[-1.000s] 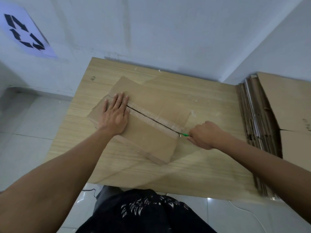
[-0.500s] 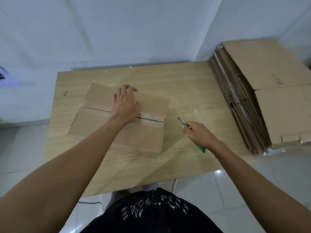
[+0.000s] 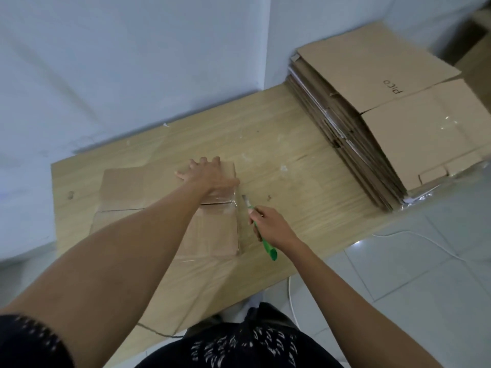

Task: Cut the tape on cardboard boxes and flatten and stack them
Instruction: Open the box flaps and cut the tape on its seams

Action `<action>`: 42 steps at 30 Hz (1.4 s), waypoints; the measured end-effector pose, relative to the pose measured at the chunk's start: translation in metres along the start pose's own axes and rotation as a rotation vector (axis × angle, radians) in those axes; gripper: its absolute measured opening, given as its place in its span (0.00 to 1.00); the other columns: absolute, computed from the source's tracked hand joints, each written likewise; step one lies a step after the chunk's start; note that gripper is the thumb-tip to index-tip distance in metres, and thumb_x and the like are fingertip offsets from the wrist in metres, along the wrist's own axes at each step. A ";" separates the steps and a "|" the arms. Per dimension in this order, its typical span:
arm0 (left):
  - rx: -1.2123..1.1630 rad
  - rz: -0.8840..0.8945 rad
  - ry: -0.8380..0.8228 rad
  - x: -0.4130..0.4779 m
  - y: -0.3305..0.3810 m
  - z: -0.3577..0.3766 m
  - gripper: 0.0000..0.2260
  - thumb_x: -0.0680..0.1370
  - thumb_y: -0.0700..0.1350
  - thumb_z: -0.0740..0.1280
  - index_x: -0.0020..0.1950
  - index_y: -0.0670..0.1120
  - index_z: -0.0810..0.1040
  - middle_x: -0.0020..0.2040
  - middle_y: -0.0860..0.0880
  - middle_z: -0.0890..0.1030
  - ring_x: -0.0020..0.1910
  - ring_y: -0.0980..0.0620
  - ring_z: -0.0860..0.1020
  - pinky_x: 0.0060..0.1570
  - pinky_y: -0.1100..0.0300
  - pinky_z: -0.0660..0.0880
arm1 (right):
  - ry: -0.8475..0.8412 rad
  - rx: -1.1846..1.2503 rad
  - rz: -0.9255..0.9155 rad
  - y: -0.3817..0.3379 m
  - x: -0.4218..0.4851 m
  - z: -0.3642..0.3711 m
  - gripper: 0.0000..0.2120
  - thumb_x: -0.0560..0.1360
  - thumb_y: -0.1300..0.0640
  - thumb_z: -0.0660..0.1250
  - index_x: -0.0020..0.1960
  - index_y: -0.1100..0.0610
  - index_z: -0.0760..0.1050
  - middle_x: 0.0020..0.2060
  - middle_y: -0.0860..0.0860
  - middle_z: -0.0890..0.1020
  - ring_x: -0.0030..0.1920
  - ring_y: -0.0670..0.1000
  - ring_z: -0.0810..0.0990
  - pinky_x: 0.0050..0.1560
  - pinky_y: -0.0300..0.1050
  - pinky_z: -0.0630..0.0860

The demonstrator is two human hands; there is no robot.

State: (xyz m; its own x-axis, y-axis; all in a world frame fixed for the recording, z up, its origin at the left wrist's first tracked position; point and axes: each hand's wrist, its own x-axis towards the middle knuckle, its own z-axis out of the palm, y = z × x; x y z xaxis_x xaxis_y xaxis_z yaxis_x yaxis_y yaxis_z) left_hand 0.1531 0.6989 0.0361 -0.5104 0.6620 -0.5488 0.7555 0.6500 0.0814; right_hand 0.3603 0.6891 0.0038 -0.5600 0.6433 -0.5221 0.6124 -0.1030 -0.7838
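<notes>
Two bare hands are working over a wooden table point(image 3: 292, 160) that is standing against a pale wall point(image 3: 132, 62). The left hand point(image 3: 210, 175) is lying flat on a cardboard box point(image 3: 127, 187), fingers straight and slightly spread, pressing down on its far right corner. The box is lying low on the left half of the table, its top flaps meeting along a seam running left to right; clear tape point(image 3: 233, 201) is glinting where that seam is reaching the right edge. The right hand point(image 3: 272, 227) is curling its fingers round the green handle of a utility knife point(image 3: 268, 248), gripping it firmly, with the handle's end sticking out toward the person. The blade is pointing away from the person and is sitting just beside the box's right edge, close to the taped seam; whether its tip is touching the cardboard I cannot tell. A tall stack of flattened boxes point(image 3: 393, 134) is resting at the right end of the table, well apart from both hands, its top sheet showing the printed word "pico". Small white flecks point(image 3: 283, 168) are lying on the bare wood between box and stack. A thin white cable point(image 3: 290, 293) is trailing across the grey floor tiles point(image 3: 425, 261) below the table's near edge, and dark patterned clothing point(image 3: 239, 346) is filling the bottom of the view
</notes>
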 end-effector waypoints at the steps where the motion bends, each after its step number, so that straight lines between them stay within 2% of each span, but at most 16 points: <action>1: 0.001 0.001 -0.001 0.001 -0.001 0.001 0.44 0.72 0.73 0.64 0.82 0.55 0.54 0.81 0.44 0.57 0.81 0.36 0.50 0.68 0.22 0.52 | -0.001 0.012 -0.008 0.001 0.001 0.001 0.18 0.84 0.50 0.57 0.41 0.58 0.74 0.27 0.52 0.76 0.26 0.48 0.73 0.34 0.42 0.70; 6: 0.037 0.024 0.028 0.003 -0.005 0.009 0.43 0.75 0.72 0.59 0.83 0.56 0.46 0.82 0.47 0.57 0.81 0.37 0.51 0.68 0.22 0.53 | -0.024 0.023 -0.063 -0.002 0.008 0.005 0.17 0.84 0.50 0.57 0.40 0.57 0.73 0.29 0.52 0.74 0.28 0.49 0.72 0.33 0.43 0.69; 13: 0.069 0.038 0.043 0.003 -0.005 0.009 0.41 0.76 0.71 0.56 0.83 0.55 0.46 0.81 0.47 0.59 0.80 0.37 0.53 0.67 0.22 0.54 | -0.029 -0.058 -0.125 -0.006 0.017 0.006 0.19 0.84 0.48 0.57 0.43 0.62 0.73 0.30 0.52 0.73 0.31 0.50 0.71 0.37 0.47 0.67; 16: 0.082 0.044 0.044 0.003 -0.006 0.009 0.40 0.77 0.71 0.55 0.83 0.55 0.45 0.81 0.47 0.58 0.80 0.37 0.53 0.67 0.21 0.55 | -0.017 -0.102 -0.152 -0.010 0.021 0.004 0.20 0.84 0.48 0.58 0.43 0.62 0.74 0.28 0.49 0.72 0.29 0.48 0.69 0.35 0.46 0.64; 18: 0.082 0.049 0.045 0.003 -0.006 0.010 0.40 0.77 0.71 0.54 0.83 0.54 0.44 0.81 0.47 0.57 0.80 0.37 0.52 0.67 0.21 0.54 | -0.024 -0.135 -0.171 -0.013 0.022 0.001 0.19 0.84 0.50 0.58 0.43 0.63 0.74 0.26 0.45 0.70 0.25 0.42 0.67 0.32 0.42 0.62; 22: 0.074 0.058 0.053 0.002 -0.006 0.011 0.40 0.78 0.70 0.54 0.83 0.54 0.43 0.82 0.47 0.56 0.81 0.37 0.51 0.67 0.21 0.52 | -0.084 -0.097 -0.148 -0.011 0.019 -0.008 0.18 0.84 0.51 0.59 0.38 0.58 0.72 0.23 0.43 0.69 0.23 0.41 0.64 0.29 0.37 0.61; 25: 0.084 0.066 0.058 0.002 -0.006 0.012 0.39 0.79 0.69 0.53 0.83 0.53 0.42 0.82 0.47 0.55 0.81 0.36 0.50 0.67 0.20 0.52 | -0.166 -0.095 -0.109 -0.004 0.015 -0.009 0.18 0.84 0.50 0.58 0.37 0.54 0.70 0.27 0.46 0.71 0.27 0.45 0.68 0.34 0.42 0.67; 30: 0.111 0.095 0.078 -0.001 -0.008 0.016 0.38 0.80 0.68 0.51 0.83 0.52 0.42 0.82 0.47 0.56 0.80 0.36 0.51 0.66 0.20 0.53 | -0.228 -0.056 -0.094 -0.001 0.006 -0.010 0.17 0.83 0.51 0.59 0.36 0.54 0.68 0.28 0.49 0.69 0.28 0.47 0.66 0.35 0.44 0.65; 37: 0.105 0.111 0.081 -0.003 -0.010 0.018 0.38 0.81 0.68 0.50 0.83 0.51 0.41 0.82 0.46 0.55 0.80 0.36 0.51 0.67 0.19 0.52 | -0.298 -0.047 -0.068 -0.004 -0.004 -0.014 0.16 0.83 0.53 0.59 0.37 0.55 0.68 0.27 0.48 0.67 0.27 0.47 0.63 0.30 0.40 0.62; 39: 0.058 0.121 0.075 -0.003 -0.012 0.019 0.39 0.80 0.69 0.53 0.83 0.51 0.41 0.83 0.47 0.52 0.81 0.38 0.48 0.68 0.20 0.49 | -0.267 0.012 -0.041 -0.002 -0.008 -0.013 0.16 0.84 0.53 0.59 0.38 0.56 0.69 0.27 0.48 0.68 0.27 0.46 0.65 0.31 0.42 0.66; 42: -0.076 0.177 0.085 -0.019 -0.017 0.028 0.40 0.80 0.68 0.56 0.84 0.50 0.44 0.84 0.47 0.43 0.82 0.41 0.40 0.73 0.26 0.41 | -0.084 0.081 -0.005 0.014 -0.016 -0.014 0.15 0.84 0.53 0.58 0.40 0.58 0.70 0.30 0.50 0.72 0.27 0.47 0.72 0.35 0.51 0.80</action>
State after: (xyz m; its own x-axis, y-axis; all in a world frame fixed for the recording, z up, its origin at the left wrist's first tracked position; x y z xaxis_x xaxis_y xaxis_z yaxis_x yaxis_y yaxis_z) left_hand 0.1615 0.6650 0.0218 -0.4076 0.7957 -0.4481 0.8052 0.5446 0.2347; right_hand 0.3859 0.6881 0.0061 -0.6097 0.5784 -0.5419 0.5643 -0.1634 -0.8093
